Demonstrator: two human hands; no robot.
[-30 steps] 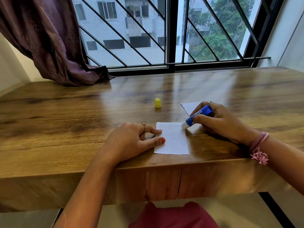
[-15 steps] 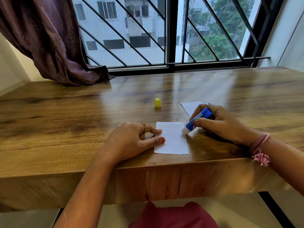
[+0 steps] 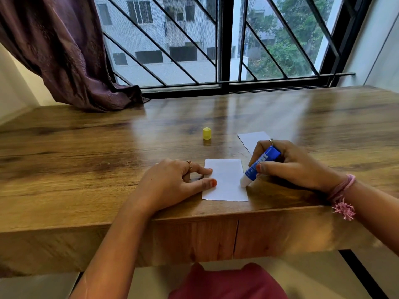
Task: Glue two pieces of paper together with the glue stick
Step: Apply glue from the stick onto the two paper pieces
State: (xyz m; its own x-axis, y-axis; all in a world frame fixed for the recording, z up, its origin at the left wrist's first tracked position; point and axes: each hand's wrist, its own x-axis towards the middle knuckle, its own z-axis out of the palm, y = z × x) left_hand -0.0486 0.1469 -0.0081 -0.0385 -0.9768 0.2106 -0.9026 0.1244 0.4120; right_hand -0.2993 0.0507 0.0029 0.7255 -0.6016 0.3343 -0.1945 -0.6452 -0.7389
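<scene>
Head view: right hand (image 3: 289, 167) grips the blue glue stick (image 3: 262, 161), tip on the small white paper rectangle (image 3: 224, 180) near the wooden tabletop's (image 3: 86, 169) edge. Left hand (image 3: 172, 184) pins it with straight fingers. Push too hard near that edge and I'd guess the paper wrinkles or skids.

Bare forearms, a ring on each hand, orange-painted left thumbnail (image 3: 213, 182), pink tasselled thread bracelet (image 3: 342, 192) at right wrist.

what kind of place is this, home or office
Most likely a room in a home, several floors up. A wooden desk runs under a barred window that looks out on an apartment block and trees, and a purple curtain is drawn aside at the left.
</scene>
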